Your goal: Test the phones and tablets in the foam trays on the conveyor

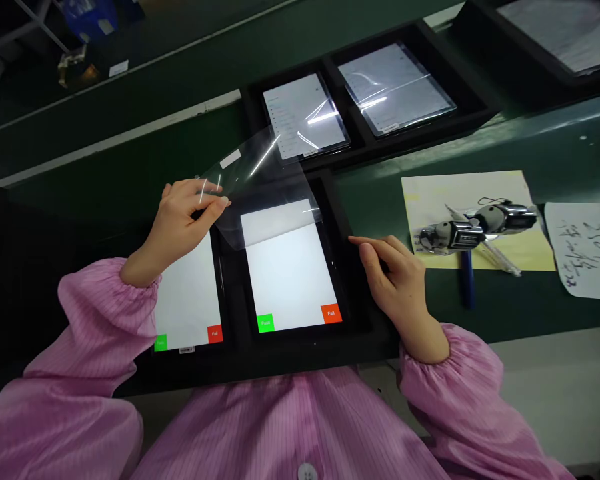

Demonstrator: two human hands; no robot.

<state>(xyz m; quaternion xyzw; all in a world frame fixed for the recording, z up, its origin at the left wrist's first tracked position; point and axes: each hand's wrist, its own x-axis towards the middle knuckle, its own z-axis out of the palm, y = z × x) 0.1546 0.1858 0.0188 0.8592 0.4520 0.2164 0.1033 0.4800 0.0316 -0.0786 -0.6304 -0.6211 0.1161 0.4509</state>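
My left hand [180, 217] is closed, pinching the edge of a clear protective film [260, 163] with a small white label. The film is lifted and bent over the upper part of a tablet [295, 277], whose screen glows white with a green Pass box and a red Fail box. Under my left forearm lies a second tablet [193, 287] with the same boxes, partly hidden. Both tablets sit in a black tray [280, 357]. Beside the tray's right edge, my right hand [397, 277] has its index finger stretched out and holds nothing.
Behind stands another black tray [360, 153] with two lit tablets [305, 117], and a further one [565, 33] is at the far right. On yellow paper [515, 190] lie two silver-black magnifier-like tools [460, 235] and a blue pen [467, 280]. A handwritten sheet [587, 250] lies beside.
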